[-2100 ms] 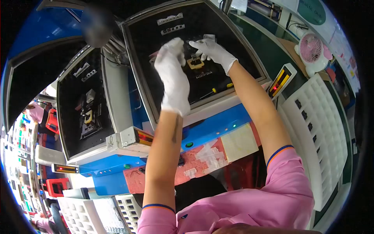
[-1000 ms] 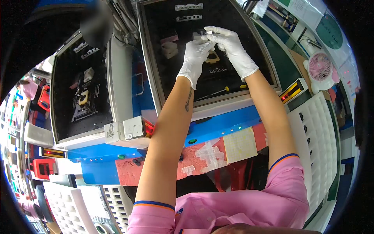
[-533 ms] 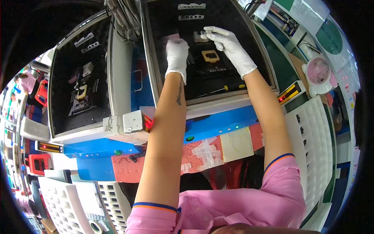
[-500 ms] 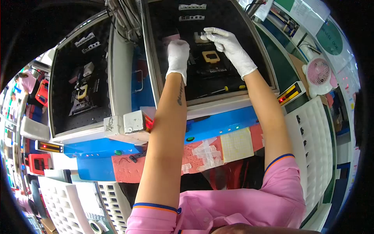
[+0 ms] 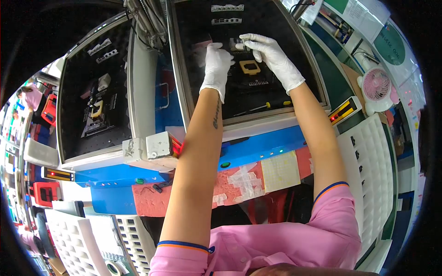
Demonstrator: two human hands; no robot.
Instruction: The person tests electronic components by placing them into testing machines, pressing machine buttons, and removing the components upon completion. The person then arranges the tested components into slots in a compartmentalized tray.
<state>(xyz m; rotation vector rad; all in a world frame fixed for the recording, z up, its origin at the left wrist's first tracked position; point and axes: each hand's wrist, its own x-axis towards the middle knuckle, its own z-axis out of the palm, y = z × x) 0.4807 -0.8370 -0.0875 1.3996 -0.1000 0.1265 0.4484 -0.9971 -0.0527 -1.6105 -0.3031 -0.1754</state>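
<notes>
Both hands wear white gloves over the black bed of the framed station. My right hand (image 5: pixel 272 59) pinches a small shiny piece (image 5: pixel 245 45) between thumb and fingers; its kind is too small to tell. My left hand (image 5: pixel 217 65) is closed, fingers curled toward the right hand but apart from it; whatever it may hold is hidden. Beside its fingers lies a pinkish block (image 5: pixel 200 45). A cream square frame (image 5: pixel 250 67) sits on the bed just below the gap between the hands. Behind the right fingertips a pale block (image 5: pixel 234 44) is partly covered.
A yellow-tipped screwdriver (image 5: pixel 261 107) lies near the bed's front edge. Two slotted metal strips (image 5: pixel 226 21) are at the back. On the left stands a second black-bedded station (image 5: pixel 87 133). A pink fan (image 5: pixel 377 83) and white foam tray (image 5: pixel 368 161) are at right.
My left hand has shifted right, away from the pinkish block and nearer my right hand. My right hand stays almost in place, its small piece now held more upright.
</notes>
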